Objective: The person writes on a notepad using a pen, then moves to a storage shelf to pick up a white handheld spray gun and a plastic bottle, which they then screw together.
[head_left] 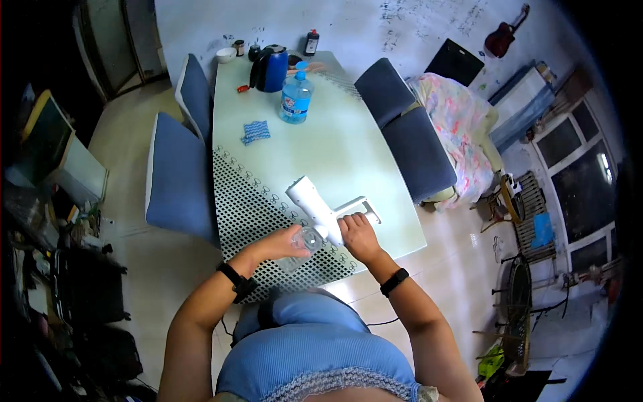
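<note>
Table [348, 154] edge, both hands near

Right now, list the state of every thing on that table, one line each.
White spray gun: lying on the table, right hand on its grip.
Clear container: held in left hand against the gun's underside.
Water bottle: upright, capped.
Blue kettle: upright, lid shut.
Blue cloth: lying crumpled.

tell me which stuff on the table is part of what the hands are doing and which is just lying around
In hand:
white spray gun, under the right hand
clear container, in the left hand

Lying about:
blue water bottle
blue kettle
blue cloth
white bowl
dark bottle
</note>
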A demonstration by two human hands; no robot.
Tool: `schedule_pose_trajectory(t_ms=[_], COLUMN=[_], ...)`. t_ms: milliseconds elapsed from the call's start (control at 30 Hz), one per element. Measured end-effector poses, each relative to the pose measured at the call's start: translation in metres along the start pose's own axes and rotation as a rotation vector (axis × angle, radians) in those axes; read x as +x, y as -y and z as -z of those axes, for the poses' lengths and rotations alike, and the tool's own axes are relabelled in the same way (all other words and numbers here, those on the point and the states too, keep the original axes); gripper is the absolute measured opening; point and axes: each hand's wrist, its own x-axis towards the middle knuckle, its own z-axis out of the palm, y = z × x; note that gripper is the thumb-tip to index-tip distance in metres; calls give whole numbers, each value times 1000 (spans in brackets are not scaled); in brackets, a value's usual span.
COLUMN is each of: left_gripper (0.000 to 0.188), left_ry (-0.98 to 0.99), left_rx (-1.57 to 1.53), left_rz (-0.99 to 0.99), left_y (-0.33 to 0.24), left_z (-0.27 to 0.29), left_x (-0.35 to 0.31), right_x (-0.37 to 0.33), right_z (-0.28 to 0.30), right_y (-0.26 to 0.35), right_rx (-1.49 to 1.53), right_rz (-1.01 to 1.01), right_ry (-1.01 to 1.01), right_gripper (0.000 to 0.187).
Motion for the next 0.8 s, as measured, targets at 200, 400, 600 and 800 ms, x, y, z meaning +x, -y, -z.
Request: schedule_pose_trajectory(t_ms=[200,400,600,800], left_gripper=[70,86,74,58], left_ry=[258,446,422,553], left_rx=[-555,-574,-403,-312], left_rz=[79,-98,-3,103], left_y=[-11,-56,-57,-39], left_z=[4,-33,-88,-125], left_x=[10,31,72,87], right_x=[-58,-132,-236,-307], right_z=[6,33,35,101], right_y=[5,35,59,100], right_rx=[306,533,662,484], right_rz=[-277,-858,-1574,-1966], right_ry=[-225,-401,-823,-1293], right_gripper=[32,30,28,21])
